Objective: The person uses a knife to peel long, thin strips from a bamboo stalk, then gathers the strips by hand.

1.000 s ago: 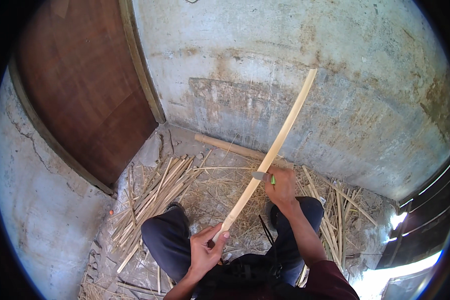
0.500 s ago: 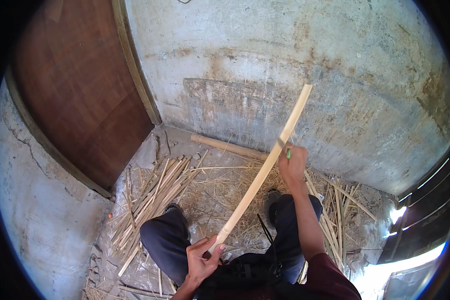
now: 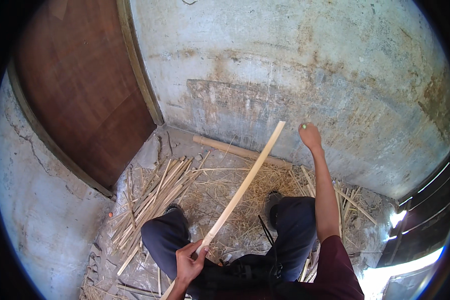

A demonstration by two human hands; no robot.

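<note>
A long pale bamboo strip (image 3: 245, 185) slants up and away from my lap toward the wall. Near its lower end my left hand (image 3: 189, 261) is closed around it, thumb on top, and the tail runs on below that hand. My right hand (image 3: 311, 137) is stretched far forward, right of the strip's far tip and apart from it. It is closed on a knife with a green handle (image 3: 304, 126); only a bit of the handle shows, and the blade cannot be made out now.
Split bamboo sticks (image 3: 152, 200) lie piled left of my legs, with more sticks (image 3: 352, 200) at the right. Shavings (image 3: 270, 180) cover the floor between my feet. A bamboo pole (image 3: 225, 146) lies along the stained wall (image 3: 285, 60). A brown door (image 3: 80, 85) stands at the left.
My right hand has moved forward and right with the knife, off the bamboo strip where the blade rested before. My left hand has drawn the strip slightly back and down; its far tip is lower.
</note>
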